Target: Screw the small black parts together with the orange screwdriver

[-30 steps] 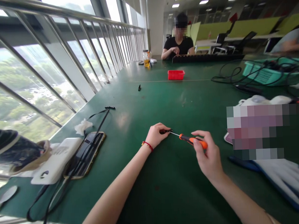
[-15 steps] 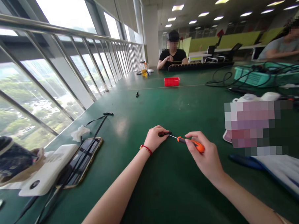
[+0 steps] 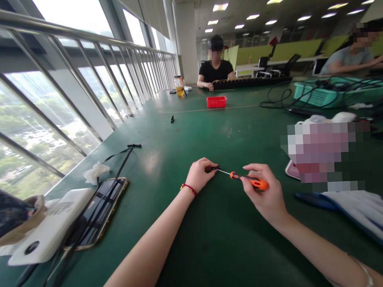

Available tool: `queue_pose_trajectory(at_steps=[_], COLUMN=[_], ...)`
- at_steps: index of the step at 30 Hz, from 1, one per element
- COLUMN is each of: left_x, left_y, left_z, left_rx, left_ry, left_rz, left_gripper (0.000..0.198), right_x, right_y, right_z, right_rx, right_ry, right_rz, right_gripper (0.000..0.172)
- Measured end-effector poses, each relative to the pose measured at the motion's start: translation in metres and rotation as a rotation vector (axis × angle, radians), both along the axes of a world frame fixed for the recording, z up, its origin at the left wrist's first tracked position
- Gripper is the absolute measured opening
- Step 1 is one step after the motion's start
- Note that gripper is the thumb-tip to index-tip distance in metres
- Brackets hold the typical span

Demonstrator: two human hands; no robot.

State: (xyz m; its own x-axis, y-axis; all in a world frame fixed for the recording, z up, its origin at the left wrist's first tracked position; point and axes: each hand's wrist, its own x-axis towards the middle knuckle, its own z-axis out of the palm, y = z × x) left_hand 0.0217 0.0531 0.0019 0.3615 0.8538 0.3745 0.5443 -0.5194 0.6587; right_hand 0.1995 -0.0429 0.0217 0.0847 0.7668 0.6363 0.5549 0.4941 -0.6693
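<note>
"Head view: where's the black part (image 3: 213, 168)?"
"Pinched by the left hand (image 3: 201, 175), leftward of the right hand (image 3: 266, 195), which grips the screwdriver (image 3: 249, 181)."
"The screwdriver's long axis?"
"From the right hand leftward to the part; tip contact unclear."

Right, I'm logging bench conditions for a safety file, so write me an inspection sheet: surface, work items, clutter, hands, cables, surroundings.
Surface: green tabletop, small marks scattered.
Work items: screwdriver, orange and black, its tip at a small black part; contact too small to confirm.
Clutter: phone, white device and crumpled tissue on the left; white-and-blue glove on the right; red tray farther back.
Hands: left hand pinches the small black part; right hand holds the screwdriver by its handle.
Cables: black cables in and around the teal basket.
Surroundings: metal railing and windows on the left; person in black across the table.
</note>
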Motion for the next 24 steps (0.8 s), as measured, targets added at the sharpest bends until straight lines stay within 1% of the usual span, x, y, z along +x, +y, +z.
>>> queue_pose_trajectory(at_steps=[3,5,7,9,11,16,17,19,20,22,23,24], left_x=[0.0,-0.0002,-0.0002,0.0001,0.0007,0.0017,0.0018,0.0021,0.0022,0.0023,0.0024,0.0024], left_y=[-0.0001,-0.0009,-0.0018,-0.0028,-0.0035,-0.0044,-0.0045,-0.005,-0.0053,-0.0058,-0.006,-0.0061], left_z=[0.0007,0.0013,0.0019,0.0023,0.0022,0.0016,0.0016,0.0019,0.002,0.0021,0.0021,0.0019], left_rx=[0.003,0.003,-0.001,0.0,0.007,0.027,0.032,0.041,0.045,0.045,0.044,0.046], left_ry=[0.008,0.016,0.025,0.032,0.035,0.043,0.048,0.061,0.065,0.067,0.067,0.068], left_rz=[0.001,-0.003,-0.004,0.003,0.019,0.049,0.047,0.042,0.041,0.042,0.042,0.043], left_gripper=[0.016,0.017,0.018,0.018,0.017,0.015,0.015,0.015,0.016,0.017,0.017,0.017], right_x=[-0.0022,-0.0039,-0.0051,-0.0053,-0.0048,-0.0016,-0.0011,-0.0006,-0.0006,-0.0008,-0.0008,-0.0008], right_y=[0.0021,0.0022,0.0015,0.0012,0.0023,0.0089,0.0096,0.0093,0.0086,0.0066,0.0058,0.0054], right_z=[-0.0037,-0.0049,-0.0049,-0.0044,-0.0047,-0.0091,-0.0096,-0.0096,-0.0092,-0.0083,-0.008,-0.008], right_rx=[0.084,0.066,0.011,-0.034,-0.041,0.106,0.113,0.071,0.037,-0.016,-0.026,-0.025], right_ry=[0.053,0.078,0.075,0.055,0.061,0.1,0.105,0.109,0.097,0.047,0.019,0.001], right_rz=[0.002,0.029,0.059,0.079,0.095,0.017,0.015,0.043,0.061,0.082,0.086,0.091], right_gripper=[0.024,0.027,0.023,0.015,0.012,0.023,0.025,0.026,0.024,0.015,0.01,0.008])
